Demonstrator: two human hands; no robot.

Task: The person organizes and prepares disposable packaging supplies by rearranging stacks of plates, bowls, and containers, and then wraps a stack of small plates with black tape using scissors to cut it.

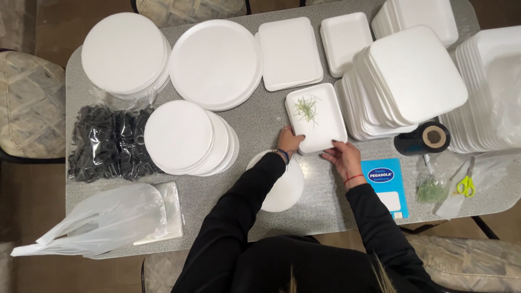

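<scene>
On my left a bag of black pieces (108,144) and stacks of round white plates (187,138) crowd the left edge of the grey speckled table (260,116); my left hand (289,142) grips the near-left corner of a rectangular white foam tray (320,122), my right hand (342,157) clamped on its near edge. The tray sits mid-table, long axis running from me toward the far edge, green sprigs (306,108) inside. Right: stacked square trays (412,76), a dark tape roll (423,138), scissors (465,182)

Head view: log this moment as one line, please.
left hand: touching white foam tray | right hand: at tray's near edge | tray: green sprigs inside | near: round white plate
</scene>
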